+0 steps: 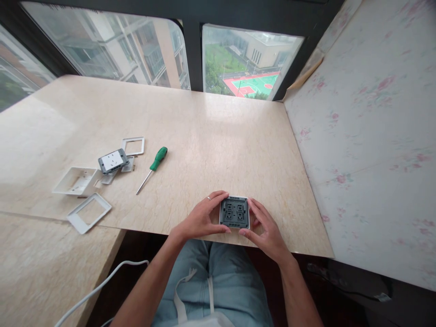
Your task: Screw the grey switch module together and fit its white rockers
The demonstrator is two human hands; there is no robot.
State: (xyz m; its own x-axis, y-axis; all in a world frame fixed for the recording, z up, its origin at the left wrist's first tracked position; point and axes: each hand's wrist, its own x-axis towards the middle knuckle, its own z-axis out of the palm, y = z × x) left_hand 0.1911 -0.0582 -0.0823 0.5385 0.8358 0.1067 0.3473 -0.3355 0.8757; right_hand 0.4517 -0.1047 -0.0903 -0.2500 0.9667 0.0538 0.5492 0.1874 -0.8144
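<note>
Close to the counter's front edge, my left hand (207, 215) grips the left side of a wall switch (235, 213). Its dark grey face, with two switch mechanisms, points up inside a white rim. My right hand (264, 225) holds the opposite side, the thumb at the near corner and the fingers along the far right edge. Left of my hands lies a screwdriver (151, 170) with a green handle, its tip towards me. Farther left, a wall socket module (113, 161) with a white face rests tilted on small white pieces (128, 164).
A white mounting box (73, 181) stands at the left of the counter (218, 145). One white frame (77, 222) lies in front of it, another white frame (142, 146) behind the socket. Windows border the back, a papered wall (368, 136) the right. A white cable (102, 286) hangs below.
</note>
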